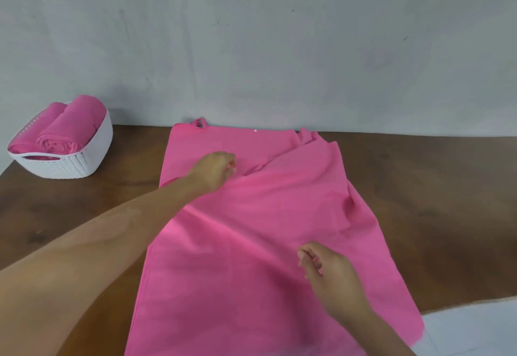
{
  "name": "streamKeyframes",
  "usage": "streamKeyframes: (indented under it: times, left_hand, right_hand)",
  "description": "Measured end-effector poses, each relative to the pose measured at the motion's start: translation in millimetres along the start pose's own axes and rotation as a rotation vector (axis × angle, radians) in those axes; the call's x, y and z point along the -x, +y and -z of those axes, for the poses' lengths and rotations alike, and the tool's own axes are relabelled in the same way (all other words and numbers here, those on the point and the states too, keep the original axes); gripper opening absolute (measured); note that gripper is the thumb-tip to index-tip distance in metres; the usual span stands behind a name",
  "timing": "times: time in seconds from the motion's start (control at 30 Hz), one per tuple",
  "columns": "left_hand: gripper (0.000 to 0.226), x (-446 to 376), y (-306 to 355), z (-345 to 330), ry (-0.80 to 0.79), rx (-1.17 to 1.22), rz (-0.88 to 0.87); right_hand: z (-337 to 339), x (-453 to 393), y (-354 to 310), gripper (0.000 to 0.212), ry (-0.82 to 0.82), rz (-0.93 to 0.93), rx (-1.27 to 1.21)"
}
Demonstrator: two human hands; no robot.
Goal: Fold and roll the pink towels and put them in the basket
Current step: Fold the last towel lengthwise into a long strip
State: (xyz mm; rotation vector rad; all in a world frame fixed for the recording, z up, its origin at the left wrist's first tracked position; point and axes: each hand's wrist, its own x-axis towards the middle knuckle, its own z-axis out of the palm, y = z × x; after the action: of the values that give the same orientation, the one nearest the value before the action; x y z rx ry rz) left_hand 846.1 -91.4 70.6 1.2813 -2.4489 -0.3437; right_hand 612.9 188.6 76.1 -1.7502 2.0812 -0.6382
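Both hands over the spread towel. Left hand [214,172] reaches far across, fingers curled, pinching a raised fold of cloth near the towel's far middle. Right hand [330,274] sits nearer, fingers curled at the fabric; whether it actually has hold of the cloth, cannot tell.

Wooden bench [419,182], brown, runs against a grey wall [279,33]. Pink towel [251,243] lies lengthwise on it, far edge at the wall, near end off the bottom of view. Right half rumpled, a layer folded over diagonally; left half flat. Small hanging loop [200,123] at the far left corner.

White basket [72,164] at far left of bench, well apart from the towel. Rolled pink towels [67,129] inside it, side by side, ends toward the viewer.
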Motion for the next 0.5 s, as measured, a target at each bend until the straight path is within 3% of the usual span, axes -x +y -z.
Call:
streamKeyframes:
  times: [0.1, 0.3, 0.4, 0.5]
  left_hand:
    - [0.017, -40, 7, -19, -0.051, 0.041, 0.015]
    - [0.021, -88, 23, -54, -0.24, -0.098, 0.016]
    - [0.011, -92, 23, -57, -0.225, -0.039, 0.009]
    - [0.007, -89, 16, -45, -0.114, 0.223, 0.021]
  right_hand:
    - [8, -34, 6, 0.013, -0.002, -0.018, 0.044]
    - [13, -91, 19, 0.015, 0.017, -0.037, 0.047]
    - [9, -110, 20, 0.018, 0.022, -0.039, 0.066]
    - [11, -135, 14, 0.017, 0.082, -0.01, 0.078]
